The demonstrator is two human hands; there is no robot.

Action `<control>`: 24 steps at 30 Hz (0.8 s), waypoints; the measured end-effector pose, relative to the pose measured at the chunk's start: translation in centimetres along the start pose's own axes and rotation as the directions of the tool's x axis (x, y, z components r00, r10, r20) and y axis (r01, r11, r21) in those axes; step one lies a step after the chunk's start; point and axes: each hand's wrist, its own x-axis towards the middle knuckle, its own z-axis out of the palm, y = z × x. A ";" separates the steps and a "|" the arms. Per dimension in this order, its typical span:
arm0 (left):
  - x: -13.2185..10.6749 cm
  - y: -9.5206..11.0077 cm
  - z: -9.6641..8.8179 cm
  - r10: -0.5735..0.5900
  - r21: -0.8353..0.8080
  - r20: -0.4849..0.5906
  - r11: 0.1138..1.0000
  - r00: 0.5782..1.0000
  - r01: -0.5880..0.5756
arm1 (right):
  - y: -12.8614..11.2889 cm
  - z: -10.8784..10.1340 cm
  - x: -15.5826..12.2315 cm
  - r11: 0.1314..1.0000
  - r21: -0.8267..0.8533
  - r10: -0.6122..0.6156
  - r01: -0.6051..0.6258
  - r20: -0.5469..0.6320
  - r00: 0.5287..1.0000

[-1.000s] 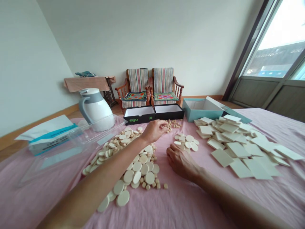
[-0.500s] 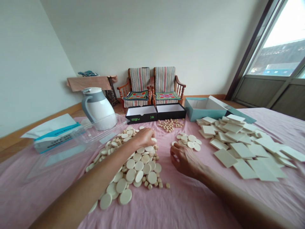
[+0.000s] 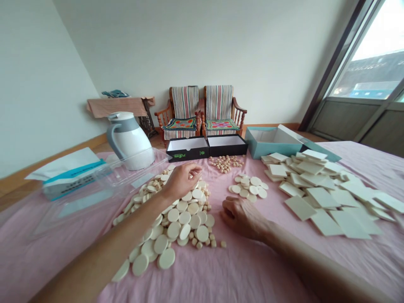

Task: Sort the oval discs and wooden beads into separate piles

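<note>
My left hand [image 3: 183, 180] is over the far part of a mixed heap of pale round wooden discs [image 3: 173, 230] and small wooden cubes [image 3: 199, 245]. Its fingers are curled together; a small pale spot shows near the fingertips, too small to name. On the pink cloth, right of that heap, rests my right hand [image 3: 241, 214], fingers bent inward and their inside hidden. Just beyond it lies a smaller group of discs [image 3: 255, 181]. Farther back is a cluster of small wooden pieces [image 3: 225, 163].
Square pale tiles [image 3: 322, 198] are piled on the right. Two black boxes [image 3: 188, 154] and a teal box [image 3: 274, 148] stand at the back. A white jug [image 3: 134, 145], a tissue pack [image 3: 74, 179] and a clear plastic tray [image 3: 91, 206] occupy the left.
My left hand has drawn slightly back and left over the heap. My right hand has pulled back toward me, away from the small disc group.
</note>
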 end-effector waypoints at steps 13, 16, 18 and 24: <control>-7.4 -3.4 -1.8 0.142 0.264 -0.047 0.956 0.989 -0.125 | -3.3 0.4 5.0 0.966 0.204 -0.122 0.156 -0.169 0.978; -7.7 -3.6 -1.6 0.156 0.279 -0.040 0.950 0.987 -0.139 | -3.9 1.1 6.3 0.960 0.213 -0.141 0.180 -0.186 0.972; -7.8 -3.6 -1.6 0.164 0.276 -0.034 0.950 0.986 -0.148 | -4.0 1.7 6.6 0.958 0.233 -0.121 0.165 -0.193 0.974; -7.8 -3.5 -1.5 0.156 0.274 -0.035 0.951 0.987 -0.141 | -3.1 1.8 6.3 0.961 0.265 -0.010 0.075 -0.240 0.971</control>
